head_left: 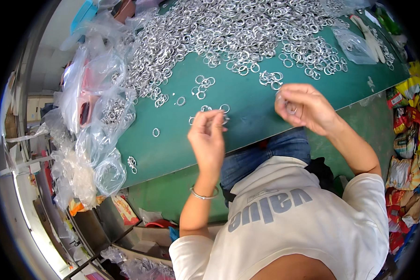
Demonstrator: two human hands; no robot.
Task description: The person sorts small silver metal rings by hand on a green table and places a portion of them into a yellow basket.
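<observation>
A big heap of small silver metal rings [228, 32] covers the far part of a green table [247, 100]. My left hand [207, 140], with a metal bangle on its wrist, hovers over the table's near edge. Its fingertips are pinched together beside a few loose rings [224, 108]; whether one is between them I cannot tell. My right hand [303, 107] is raised to the right, fingers curled around a silver ring [291, 110]. A small cluster of rings [270, 78] lies just beyond it.
Crumpled clear plastic bags [95, 116], some holding rings, pile up along the table's left edge. Another clear bag [355, 46] and a pale glove [368, 37] lie at the far right. Colourful packets [406, 140] are stacked on the right, and boxes sit below left.
</observation>
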